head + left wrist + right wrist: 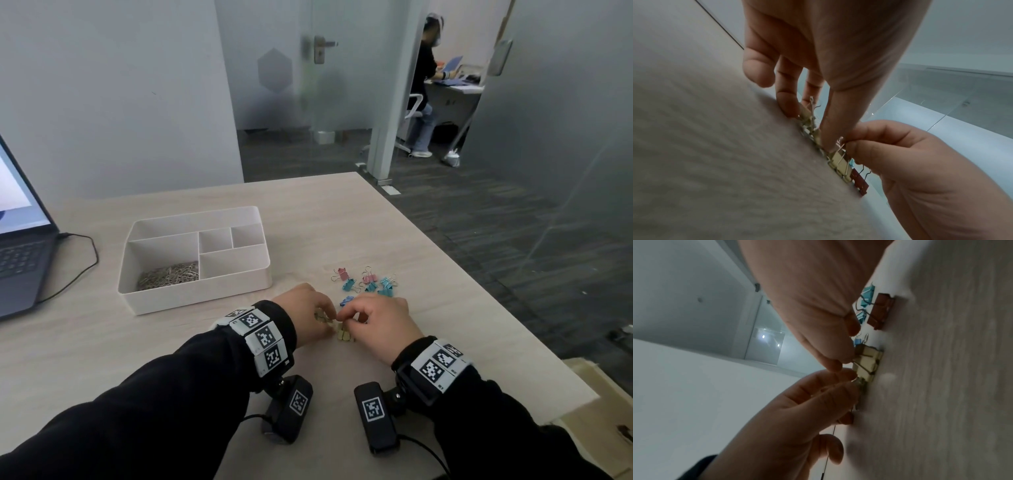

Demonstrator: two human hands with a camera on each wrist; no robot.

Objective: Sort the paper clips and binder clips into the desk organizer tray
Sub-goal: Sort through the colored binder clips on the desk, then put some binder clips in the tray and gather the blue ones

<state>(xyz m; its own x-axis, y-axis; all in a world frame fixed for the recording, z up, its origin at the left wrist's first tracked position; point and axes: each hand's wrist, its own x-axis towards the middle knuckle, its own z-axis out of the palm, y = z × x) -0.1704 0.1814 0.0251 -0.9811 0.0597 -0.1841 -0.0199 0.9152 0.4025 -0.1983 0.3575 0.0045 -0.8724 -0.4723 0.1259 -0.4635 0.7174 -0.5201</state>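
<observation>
A white organizer tray (239, 286) stands left of centre on the table, with a heap of silver paper clips (168, 275) in its front left compartment. Pink, teal and blue binder clips (368, 284) lie loose to the tray's right. Nearer me, a few yellow binder clips (344, 334) lie on the table between my hands. My left hand (325, 317) pinches one yellow binder clip (806, 119) against the table. My right hand (346, 317) pinches the wire handle of another yellow binder clip (867, 363). A pink clip (881, 311) lies just beyond them.
An open laptop (20, 240) with a black cable (85, 260) sits at the left edge. The table's right edge (479, 291) drops to a dark floor. A glass wall and door stand behind, and a person sits at a far desk (424, 85).
</observation>
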